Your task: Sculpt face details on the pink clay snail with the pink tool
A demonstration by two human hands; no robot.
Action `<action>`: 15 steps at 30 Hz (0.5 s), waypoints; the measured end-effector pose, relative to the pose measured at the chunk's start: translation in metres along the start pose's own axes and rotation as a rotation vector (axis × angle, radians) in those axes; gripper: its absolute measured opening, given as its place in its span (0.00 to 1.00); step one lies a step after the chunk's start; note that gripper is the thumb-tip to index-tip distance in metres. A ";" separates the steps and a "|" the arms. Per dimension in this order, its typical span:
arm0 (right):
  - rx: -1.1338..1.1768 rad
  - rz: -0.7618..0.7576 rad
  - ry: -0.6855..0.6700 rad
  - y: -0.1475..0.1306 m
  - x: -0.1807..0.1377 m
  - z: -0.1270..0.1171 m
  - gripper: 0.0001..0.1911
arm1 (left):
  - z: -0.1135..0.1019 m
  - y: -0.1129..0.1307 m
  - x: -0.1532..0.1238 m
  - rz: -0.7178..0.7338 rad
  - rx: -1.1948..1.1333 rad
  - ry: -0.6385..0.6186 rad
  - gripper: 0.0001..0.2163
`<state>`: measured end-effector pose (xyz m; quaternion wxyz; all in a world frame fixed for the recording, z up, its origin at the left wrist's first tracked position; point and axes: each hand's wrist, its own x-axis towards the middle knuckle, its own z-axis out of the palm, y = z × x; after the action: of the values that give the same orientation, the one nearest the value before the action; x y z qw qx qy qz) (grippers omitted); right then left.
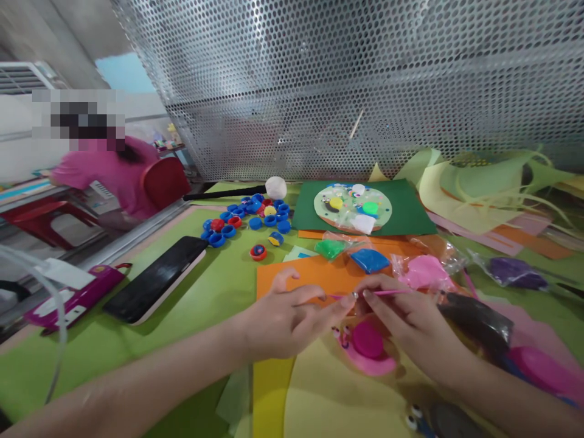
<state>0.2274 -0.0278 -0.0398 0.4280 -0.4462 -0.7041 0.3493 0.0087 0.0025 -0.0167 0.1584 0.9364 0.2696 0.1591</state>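
Here the left hand (285,319) and right hand (413,325) meet over an orange sheet (319,274), fingertips nearly touching. The right hand's fingers are pinched together on a thin pink stick (387,292), which runs sideways from the fingertips toward the right. The left hand's thumb and forefinger are closed together right at the stick's left tip, though whether they hold something tiny there cannot be told. Just below the fingers a pink clay snail (367,348) with small eyes lies on a yellow sheet (328,395), apart from both hands.

Beyond the hands, bags of green clay (331,247), blue clay (369,260) and pink clay (422,271) lie on the orange sheet, with purple clay (515,272) farther right. A round collage (352,207) sits on a dark green sheet (410,213). Blue and red bottle caps (249,222) cluster to its left, near a white ball (275,187). A phone (157,278) lies face up on the green table (196,316), with a magenta case (75,298) beside it at the edge. A person in a pink top (107,173) sits at far left behind a red chair (164,181). A perforated metal screen (365,79) stands behind the table.
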 end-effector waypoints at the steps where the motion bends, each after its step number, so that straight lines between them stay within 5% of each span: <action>1: -0.006 -0.006 -0.001 0.001 0.000 0.000 0.16 | -0.001 0.000 0.001 -0.044 -0.054 0.016 0.18; 8: -0.086 -0.087 0.080 -0.004 0.003 -0.006 0.13 | -0.013 0.004 0.006 -0.499 -0.643 0.241 0.41; 15: -0.075 -0.194 0.149 -0.040 -0.007 -0.008 0.14 | -0.016 0.025 0.002 -0.833 -1.270 0.332 0.37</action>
<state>0.2232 -0.0475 -0.0033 0.4940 -0.4164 -0.7228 0.2452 0.0153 -0.0125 0.0079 0.6688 0.4517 0.4768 0.3485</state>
